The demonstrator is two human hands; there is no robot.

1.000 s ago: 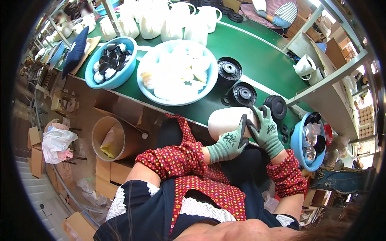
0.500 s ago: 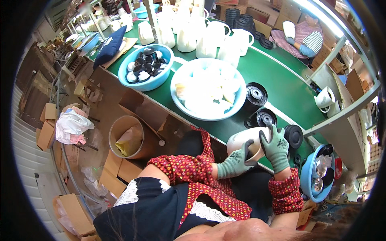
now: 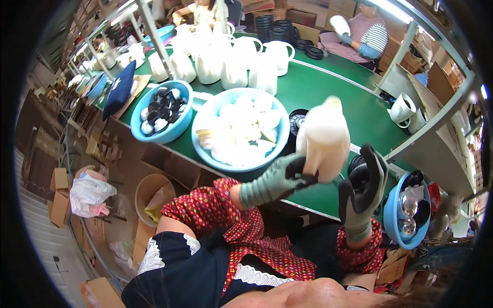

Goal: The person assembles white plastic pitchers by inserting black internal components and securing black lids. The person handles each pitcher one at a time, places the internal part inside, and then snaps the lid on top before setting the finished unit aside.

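Two gloved hands work above the green table: the left hand grasps a white jug at its near, lower end and holds it up over the table edge, while the right hand is apart from it, fingers spread and holding nothing. Just left of the jug stands a pale blue basin heaped with white parts, with a black round base partly hidden behind the jug and a blue bowl beside the right hand.
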